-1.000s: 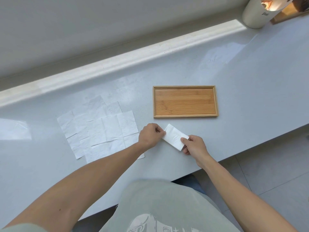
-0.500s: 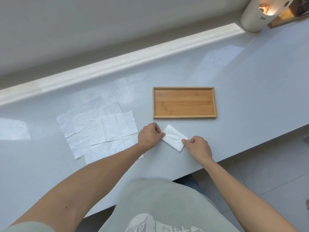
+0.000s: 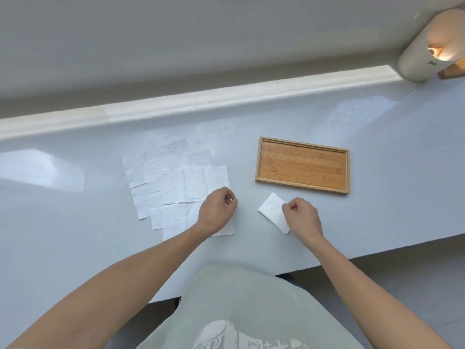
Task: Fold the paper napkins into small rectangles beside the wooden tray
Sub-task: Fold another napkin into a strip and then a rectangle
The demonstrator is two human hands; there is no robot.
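Left hand (image 3: 218,212) now off folded napkin (image 3: 273,214), curled, right hand (image 3: 302,217) pinching it, long axis diagonal

I see a glossy, smooth pale tabletop (image 3: 377,222) that mirrors the light. The tray (image 3: 302,149) looks like matt, grained bamboo wood. The napkins (image 3: 176,182) are thin, creased, matt white paper.
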